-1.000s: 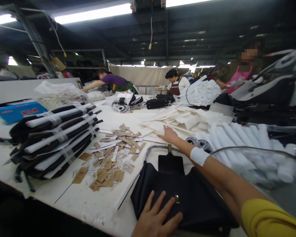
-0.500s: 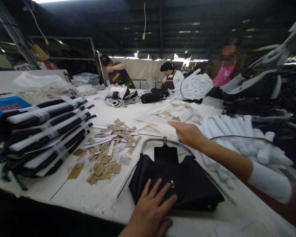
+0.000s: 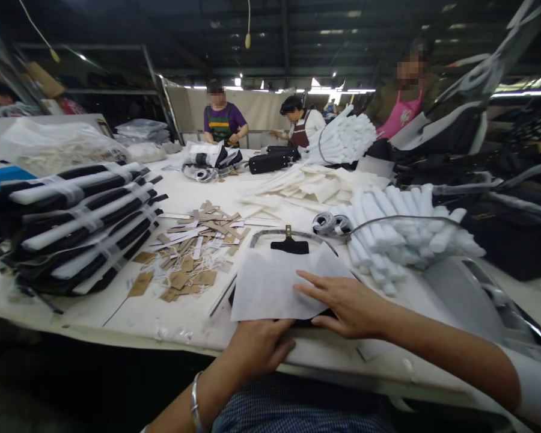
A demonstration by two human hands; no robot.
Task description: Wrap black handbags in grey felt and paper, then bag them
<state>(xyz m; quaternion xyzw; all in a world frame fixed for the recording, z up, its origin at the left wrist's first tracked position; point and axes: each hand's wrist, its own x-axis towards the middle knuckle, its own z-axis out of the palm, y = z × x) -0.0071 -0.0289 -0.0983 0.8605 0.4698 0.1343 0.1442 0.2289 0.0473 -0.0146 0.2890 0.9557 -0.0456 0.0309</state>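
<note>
A black handbag (image 3: pixel 290 246) lies on the table in front of me, its flap with a gold-coloured clasp folded away from me. Most of its body is covered by a white sheet (image 3: pixel 270 288), thin like paper. My right hand (image 3: pixel 349 304) rests on the sheet's right part, fingers spread and holding nothing. At the near edge of the bag and sheet is my left hand (image 3: pixel 262 347); its thumb points right, and most of its fingers are hidden. Beyond the bag lies its wrapped handle (image 3: pixel 256 236), and a strap (image 3: pixel 222 296) lies at its left.
Wrapped black bags (image 3: pixel 85 228) are stacked at left. Tan paper tags (image 3: pixel 187 279) lie in a loose heap beside the handbag. White foam rolls (image 3: pixel 401 225) are bundled at right, near wrapped coils (image 3: pixel 327 222). White sheets (image 3: pixel 315 183) lie beyond. People in aprons (image 3: pixel 225 123) work across the table.
A white sheet now covers the bag's body. My right hand has come from the far sheets towards me onto it. My left hand has moved to the near edge, and the view has shifted.
</note>
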